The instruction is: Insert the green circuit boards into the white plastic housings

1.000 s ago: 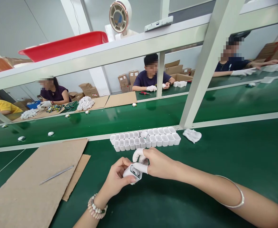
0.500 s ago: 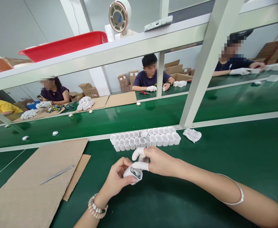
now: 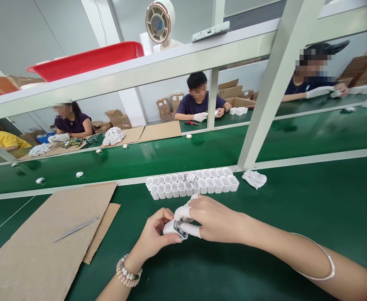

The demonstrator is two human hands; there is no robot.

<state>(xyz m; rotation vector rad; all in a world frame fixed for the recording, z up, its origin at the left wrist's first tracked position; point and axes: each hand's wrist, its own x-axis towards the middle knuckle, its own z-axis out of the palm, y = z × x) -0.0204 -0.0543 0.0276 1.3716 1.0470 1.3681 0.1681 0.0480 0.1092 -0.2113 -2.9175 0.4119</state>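
My left hand [image 3: 154, 234] is closed around a small white plastic housing [image 3: 169, 227], its open end tilted toward the right. A dark-edged part with grey metal [image 3: 179, 228] shows inside that opening. White finger cots cover the fingertips of my right hand [image 3: 199, 215], whose thumb and forefinger are bent in at the opening, touching there. What lies between those fingertips is mostly hidden. Just beyond my hands stand two rows of white open housings [image 3: 174, 190], and a white part with a green edge [image 3: 191, 177] rests on top of them.
A crumpled white cloth [image 3: 255, 179] lies right of the rows. On the left, metal tweezers [image 3: 76, 230] rest on a cardboard sheet [image 3: 36, 251]. Behind runs a green conveyor belt [image 3: 158, 154] carrying small white parts. A slanted post [image 3: 265, 92] rises at right; co-workers sit across.
My right hand's thumb and forefinger have come in closer to the housing's opening, with the forearm slightly lower. Parts on the belt have shifted right. My left hand stays nearly in place.
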